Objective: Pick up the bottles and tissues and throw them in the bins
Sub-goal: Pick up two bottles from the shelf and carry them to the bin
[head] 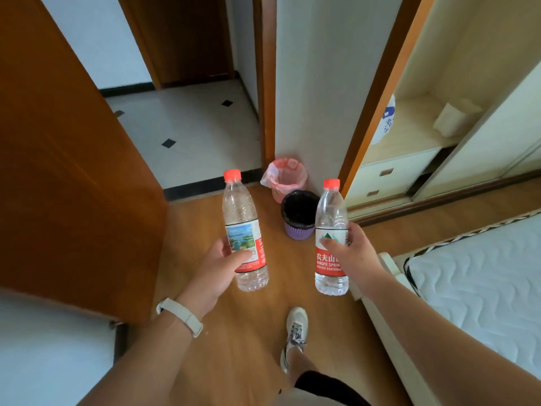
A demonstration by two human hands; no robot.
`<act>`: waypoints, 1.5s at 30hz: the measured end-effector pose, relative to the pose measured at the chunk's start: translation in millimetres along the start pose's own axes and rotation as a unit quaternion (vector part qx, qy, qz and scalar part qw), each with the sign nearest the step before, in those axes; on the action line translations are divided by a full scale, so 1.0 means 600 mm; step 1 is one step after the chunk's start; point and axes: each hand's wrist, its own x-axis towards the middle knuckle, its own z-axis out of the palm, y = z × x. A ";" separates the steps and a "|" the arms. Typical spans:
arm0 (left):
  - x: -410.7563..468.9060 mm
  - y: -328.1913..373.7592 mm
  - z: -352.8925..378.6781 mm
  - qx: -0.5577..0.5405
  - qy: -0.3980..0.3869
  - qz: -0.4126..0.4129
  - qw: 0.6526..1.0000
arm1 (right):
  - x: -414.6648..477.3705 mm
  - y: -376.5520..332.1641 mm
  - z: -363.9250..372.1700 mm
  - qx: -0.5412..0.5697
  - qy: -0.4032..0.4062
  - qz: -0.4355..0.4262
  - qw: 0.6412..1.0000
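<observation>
Gripping left bottle, right bottle; lined bins ahead.

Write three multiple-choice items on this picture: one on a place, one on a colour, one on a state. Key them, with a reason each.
1. Where do the pink-lined bin and the black-lined bin stand?
A. On the wood floor by the white wall
B. On a table
C. On a chair

2. What colour are the caps of the left bottle and the right bottle?
A. Blue
B. Red
C. Green

3. How is the left hand?
A. Open and holding nothing
B. In a pocket
C. Gripping a bottle

Key:
1 A, both bins sit on the floor at the wall's foot.
2 B, each bottle's cap is red.
3 C, it wraps the left bottle's label, as the right hand grips the right bottle.
</observation>
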 end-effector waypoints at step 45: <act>0.985 0.417 -0.121 0.199 -0.225 0.032 0.953 | 0.733 -0.388 0.220 -0.009 0.182 0.106 0.978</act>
